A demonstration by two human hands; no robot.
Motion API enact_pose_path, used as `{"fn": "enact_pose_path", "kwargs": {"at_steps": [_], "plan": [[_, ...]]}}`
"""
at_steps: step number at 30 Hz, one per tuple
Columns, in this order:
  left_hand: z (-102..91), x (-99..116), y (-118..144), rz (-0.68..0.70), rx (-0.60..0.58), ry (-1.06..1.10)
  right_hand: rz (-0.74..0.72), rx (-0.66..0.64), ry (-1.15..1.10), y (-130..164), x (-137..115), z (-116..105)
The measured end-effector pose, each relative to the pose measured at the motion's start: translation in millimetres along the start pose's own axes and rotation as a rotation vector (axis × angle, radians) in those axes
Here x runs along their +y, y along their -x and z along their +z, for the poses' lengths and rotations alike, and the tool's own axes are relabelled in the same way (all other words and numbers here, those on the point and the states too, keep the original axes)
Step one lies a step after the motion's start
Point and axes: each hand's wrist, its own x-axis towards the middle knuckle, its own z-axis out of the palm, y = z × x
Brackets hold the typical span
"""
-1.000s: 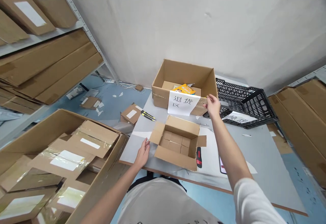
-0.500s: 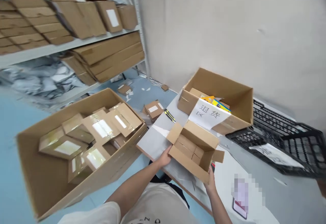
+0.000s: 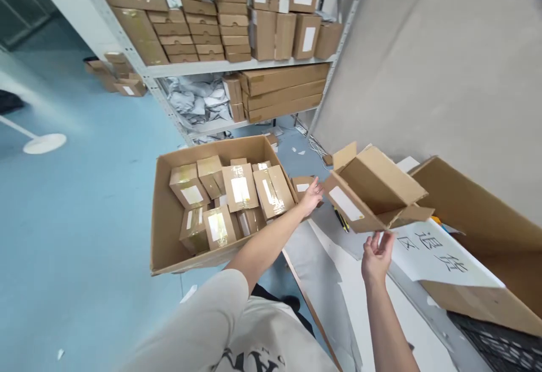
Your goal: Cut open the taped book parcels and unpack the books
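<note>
A small open brown cardboard box (image 3: 372, 191) with loose flaps is up in the air above the near-left corner of the grey bench (image 3: 334, 281), tipped so its white-labelled side faces the person. The left hand (image 3: 312, 196) is open, fingers spread, its fingertips touching the box's left end. The right hand (image 3: 376, 254) is just beneath the box's lower edge, palm up and fingers loosely open; whether it actually touches the cardboard I cannot tell. Neither hand has a closed grip on it.

The box looks empty and light, stiff along its folded walls but floppy at the flaps, which would bend if taken alone. A hold on the two opposite walls, or under the base, seems the surest; its plain cardboard should not be slippery.

Room is tight to the right: a large open cardboard box (image 3: 478, 231) with a white paper sign (image 3: 440, 256) stands just beside the lifted box, and a black plastic crate (image 3: 499, 344) lies beyond it. A yellow-and-black utility knife (image 3: 341, 219) lies on the bench below. To the left, past the bench edge, a big floor carton (image 3: 165, 225) full of taped parcels (image 3: 237, 191) sits close, with the open blue floor (image 3: 76, 236) and the metal shelving (image 3: 237, 67) further off.
</note>
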Motion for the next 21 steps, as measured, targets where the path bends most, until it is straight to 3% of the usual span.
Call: {"fn": "enact_pose_path", "kwargs": {"at_steps": [3, 6, 9, 12, 14, 17, 21], "plan": [[-49.2, 12, 17, 0.016, 0.072, -0.005, -0.037, 0.003, 0.043, 4, 7, 43], [-121.2, 20, 76, 0.012, 0.111, -0.164, 0.000, -0.108, 0.087, 30, 19, 82], [-199.9, 37, 136, 0.074, 0.331, -0.297, -0.011, -0.291, 0.047, 51, 21, 128], [-263.9, 62, 176, 0.160, 0.586, -0.334, -0.023, -0.449, -0.049, 57, 17, 187], [-293.3, 76, 189, 0.177, 0.683, -0.327, -0.012, -0.530, -0.097, 56, 16, 228], [-322.7, 88, 198, 0.185, 0.755, -0.334, 0.011, -0.669, -0.119, 55, 19, 285], [-352.5, 83, 200, 0.210, 0.804, -0.358, 0.031, -0.816, -0.071, 59, 32, 344]]}}
